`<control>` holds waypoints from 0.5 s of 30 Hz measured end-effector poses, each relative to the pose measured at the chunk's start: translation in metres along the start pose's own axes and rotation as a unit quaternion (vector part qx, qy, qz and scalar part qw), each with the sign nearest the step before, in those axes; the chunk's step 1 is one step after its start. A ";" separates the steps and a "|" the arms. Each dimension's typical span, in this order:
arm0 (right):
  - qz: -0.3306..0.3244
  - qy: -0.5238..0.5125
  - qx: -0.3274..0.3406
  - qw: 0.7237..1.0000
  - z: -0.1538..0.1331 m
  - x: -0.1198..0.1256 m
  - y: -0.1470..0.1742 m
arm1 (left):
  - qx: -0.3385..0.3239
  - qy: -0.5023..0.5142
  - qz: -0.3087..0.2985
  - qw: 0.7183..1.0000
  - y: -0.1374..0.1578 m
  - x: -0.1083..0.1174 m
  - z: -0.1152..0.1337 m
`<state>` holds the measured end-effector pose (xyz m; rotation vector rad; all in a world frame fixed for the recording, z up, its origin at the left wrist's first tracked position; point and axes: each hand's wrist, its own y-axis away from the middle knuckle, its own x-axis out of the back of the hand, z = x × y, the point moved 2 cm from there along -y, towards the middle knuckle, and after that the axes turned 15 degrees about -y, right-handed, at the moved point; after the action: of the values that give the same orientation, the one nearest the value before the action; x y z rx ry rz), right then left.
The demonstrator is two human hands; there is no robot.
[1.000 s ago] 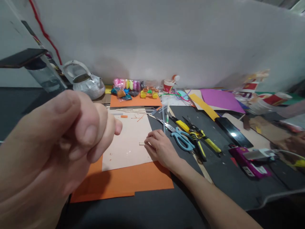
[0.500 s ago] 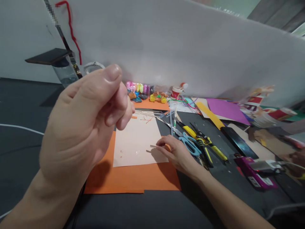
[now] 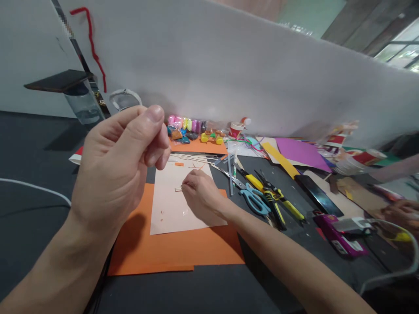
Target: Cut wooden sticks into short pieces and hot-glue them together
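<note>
My left hand (image 3: pixel 121 152) is raised close to the camera, its fingers curled and the thumb pressed against them. Whatever it may hold is hidden. Over the white sheet of paper (image 3: pixel 170 218), my right hand (image 3: pixel 201 189) pinches short thin sticks (image 3: pixel 178 189), whose ends poke out to the left of the fingertips. Under the white sheet lies orange paper (image 3: pixel 176 248). A small orange strip (image 3: pixel 179 164) and a few thin orange scraps (image 3: pixel 198 166) rest near the sheet's far edge. Tiny bits are scattered on its near part.
To the right lie blue-handled scissors (image 3: pixel 254 199), yellow-and-black pliers (image 3: pixel 274 198), a phone (image 3: pixel 319 195) and a purple device (image 3: pixel 342 237) with a cable. Packs of coloured clay (image 3: pixel 188 126) sit at the back. A lidded water container (image 3: pixel 83 107) stands left. Another person's hand (image 3: pixel 401 216) shows far right.
My right hand has moved left and away from me across the white sheet, carrying the thin sticks. My left hand stays raised and closed, slightly lower in view.
</note>
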<state>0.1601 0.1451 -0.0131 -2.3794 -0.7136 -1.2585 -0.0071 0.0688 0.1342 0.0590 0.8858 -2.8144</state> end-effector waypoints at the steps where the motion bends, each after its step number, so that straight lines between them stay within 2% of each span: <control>1: 0.010 0.018 -0.001 1.000 0.005 0.005 -0.002 | 0.001 -0.005 0.003 1.000 0.000 0.000 -0.002; 5: 0.061 0.100 -0.041 0.992 0.040 0.038 -0.015 | 0.005 -0.041 -0.001 0.999 -0.003 -0.001 -0.012; 8: 0.069 0.148 -0.066 0.984 0.066 0.054 -0.029 | 0.004 -0.076 -0.001 0.997 -0.006 0.000 -0.021; 11: 0.055 0.176 -0.070 0.980 0.079 0.055 -0.040 | 0.007 -0.086 -0.005 0.996 -0.008 0.003 -0.029; 15: 0.039 0.195 -0.063 0.978 0.079 0.052 -0.047 | 0.018 -0.101 -0.005 0.995 -0.012 0.005 -0.041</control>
<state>0.2097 0.2382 -0.0095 -2.1311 -0.4260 -1.7114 -0.0146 0.1006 0.1070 -0.2216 0.7919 -2.7821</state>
